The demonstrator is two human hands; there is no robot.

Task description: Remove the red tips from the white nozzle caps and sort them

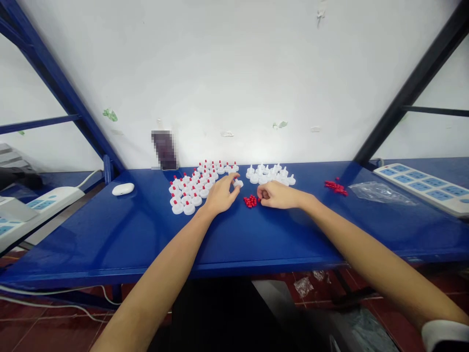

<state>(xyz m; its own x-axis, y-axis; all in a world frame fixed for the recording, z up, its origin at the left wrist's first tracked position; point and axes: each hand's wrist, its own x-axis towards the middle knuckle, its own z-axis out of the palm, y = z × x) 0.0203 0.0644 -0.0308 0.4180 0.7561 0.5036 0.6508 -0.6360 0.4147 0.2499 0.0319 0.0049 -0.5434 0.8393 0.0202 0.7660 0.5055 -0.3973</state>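
Note:
My left hand [223, 192] is closed around a white nozzle cap [238, 183], with thumb and fingers at its sides. On its left stand several rows of white nozzle caps with red tips [196, 191]. My right hand [273, 194] is pinched at the right edge of a small pile of red tip caps [250, 201]. A bit of red shows at its fingertips, which partly hide it. Behind the right hand is a group of white nozzle caps without red tips [269, 172], some covered by the hand.
More red tip caps [336, 187] lie to the right, beside a clear plastic bag [381, 192]. Power strips [427, 185] sit at the far right and far left. A white earbud case [123, 189] rests on the blue table [234, 244]; a pixelated dark phone-like object [165, 150] leans on the wall.

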